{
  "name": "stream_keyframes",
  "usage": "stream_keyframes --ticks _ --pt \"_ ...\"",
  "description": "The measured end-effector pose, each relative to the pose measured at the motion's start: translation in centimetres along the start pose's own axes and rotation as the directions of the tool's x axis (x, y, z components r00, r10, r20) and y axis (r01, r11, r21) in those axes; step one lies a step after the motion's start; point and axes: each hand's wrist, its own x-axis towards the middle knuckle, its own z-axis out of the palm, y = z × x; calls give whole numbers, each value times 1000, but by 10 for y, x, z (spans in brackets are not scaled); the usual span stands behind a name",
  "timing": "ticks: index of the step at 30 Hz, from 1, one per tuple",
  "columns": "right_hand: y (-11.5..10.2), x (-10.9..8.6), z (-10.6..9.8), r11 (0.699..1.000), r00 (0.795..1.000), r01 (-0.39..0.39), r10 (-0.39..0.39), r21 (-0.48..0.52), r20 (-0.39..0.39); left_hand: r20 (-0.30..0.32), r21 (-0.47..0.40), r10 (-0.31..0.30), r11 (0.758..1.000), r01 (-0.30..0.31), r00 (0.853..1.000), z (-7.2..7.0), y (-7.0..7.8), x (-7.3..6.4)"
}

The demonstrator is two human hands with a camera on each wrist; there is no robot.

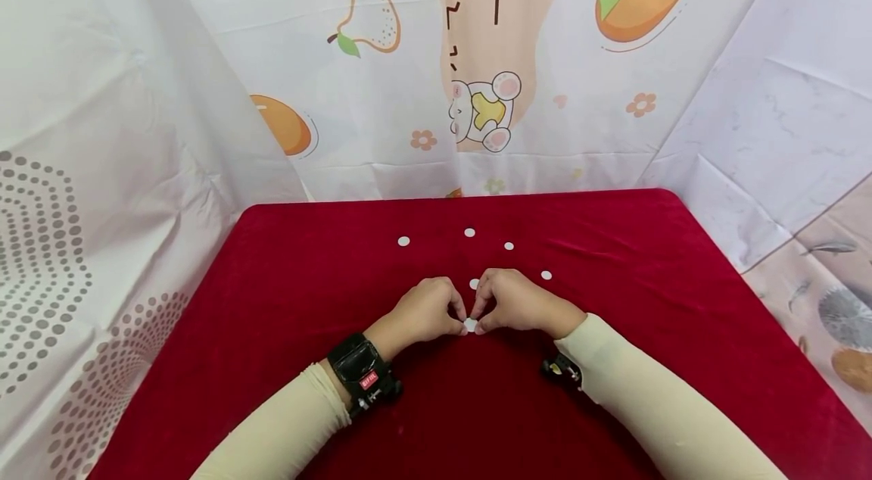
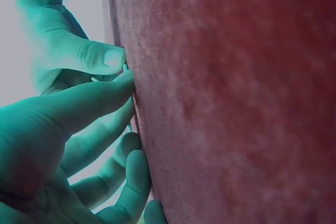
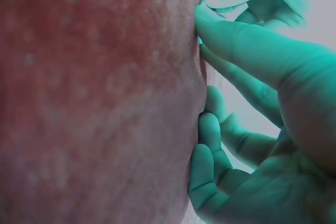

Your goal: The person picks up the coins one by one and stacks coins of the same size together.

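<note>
A small flat white disc (image 1: 471, 325) lies at the middle of the red cloth, between my two hands. My left hand (image 1: 425, 310) pinches its left edge with thumb and index finger. From the other side my right hand (image 1: 514, 300) grips the right edge the same way. In the left wrist view the left thumb (image 2: 100, 98) is low against the cloth, with only a thin sliver of the disc showing. The right wrist view has the right fingers (image 3: 210, 129) curled down onto the cloth. Just behind the hands is another white disc (image 1: 474, 284), partly covered by the right fingers.
Farther back on the red cloth (image 1: 327, 253) lie more white discs: one at the left (image 1: 404, 241), one at the centre (image 1: 470, 232) and others toward the right (image 1: 546, 275). A printed white curtain (image 1: 381, 101) hangs behind the table, with more hanging at both sides.
</note>
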Motion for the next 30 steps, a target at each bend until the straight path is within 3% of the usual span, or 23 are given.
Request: stream_keyframes --ticks 19,30 --pt "10 -2 3 998 1000 16 -16 56 -2 22 -34 9 999 -8 1000 -1 -3 0" --pt "10 0 1 999 1000 22 -22 48 -1 54 -118 48 992 -41 997 -12 -11 0"
